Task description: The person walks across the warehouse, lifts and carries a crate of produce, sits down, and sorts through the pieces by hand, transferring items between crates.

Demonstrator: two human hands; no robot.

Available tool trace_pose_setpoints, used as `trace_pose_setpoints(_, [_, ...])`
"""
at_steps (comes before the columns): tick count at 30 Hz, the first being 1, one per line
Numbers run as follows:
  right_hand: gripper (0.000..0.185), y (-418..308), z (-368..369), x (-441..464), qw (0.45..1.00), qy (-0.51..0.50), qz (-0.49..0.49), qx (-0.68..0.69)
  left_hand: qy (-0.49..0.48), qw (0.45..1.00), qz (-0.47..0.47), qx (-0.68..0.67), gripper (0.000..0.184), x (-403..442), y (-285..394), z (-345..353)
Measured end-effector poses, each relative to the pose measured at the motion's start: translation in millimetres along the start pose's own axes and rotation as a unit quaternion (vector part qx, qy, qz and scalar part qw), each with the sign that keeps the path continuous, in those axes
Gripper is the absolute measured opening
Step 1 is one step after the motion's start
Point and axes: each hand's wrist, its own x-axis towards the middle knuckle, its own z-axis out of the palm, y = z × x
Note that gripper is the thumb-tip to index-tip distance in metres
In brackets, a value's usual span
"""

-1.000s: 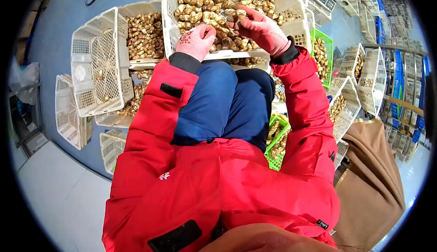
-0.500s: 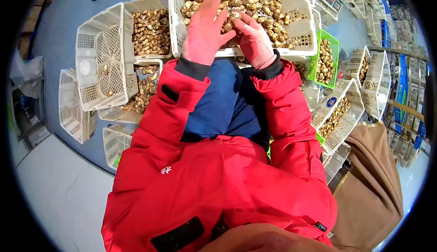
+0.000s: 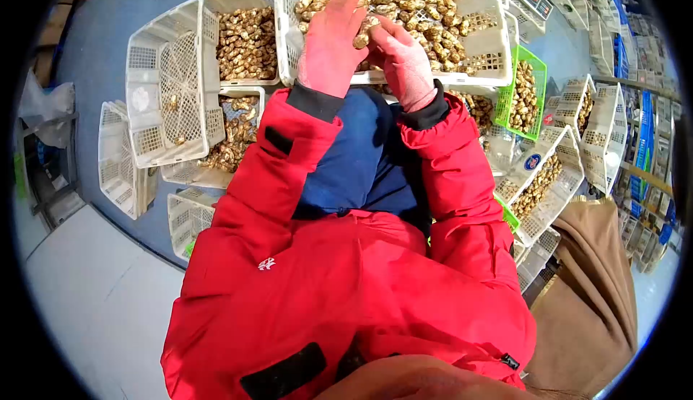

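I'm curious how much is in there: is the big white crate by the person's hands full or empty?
Neither: the crate is partly full. Brown lumps lie spread inside, below its rim, with pale gaps between some.

Top centre: gloves pink; pieces mottled tan-brown; crate white, latticed. Centre: jacket red, trousers blue. Upper right: basket green. Lower right: cloth brown.

One knobbly piece, mottled brown and cream, is held tilted at the upper centre of the frame. Behind it, many similar pieces lie loose and jumbled in a white crate, thinning toward its right side.
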Motion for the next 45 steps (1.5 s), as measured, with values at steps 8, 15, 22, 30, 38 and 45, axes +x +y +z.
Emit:
trace_pose_setpoints(8, [0.044, -9, -1, -1, 0.999, -0.022, -0.008, -0.048, -0.008, 0.903, -0.059, -0.425, 0.048, -5, 0, -9])
trace_pose_setpoints(15, [0.043, -17, 4, -5, 0.985, 0.025, -0.053, -0.163, -0.013, 0.907, -0.050, -0.419, 0.050, -8, 5, -6])
trace_pose_setpoints(22, [0.062, -1, 5, -12, 0.987, -0.045, -0.077, -0.133, 0.041, 0.894, -0.040, -0.445, 0.051, -5, 5, -6])
trace_pose_setpoints(30, [0.065, 3, 13, -18, 0.997, -0.005, -0.062, -0.055, 0.058, 0.980, 0.006, -0.190, 0.050, -8, -5, 2])
trace_pose_setpoints(38, [0.055, -27, -64, -29, 0.991, 0.057, -0.112, 0.054, -0.013, 0.980, -0.100, -0.172, 0.056, -16, 15, 0])
trace_pose_setpoints(45, [0.011, -90, -304, -195, 0.862, 0.428, -0.257, -0.095, 0.032, 0.985, -0.106, -0.130, 0.055, 6, 27, -60])
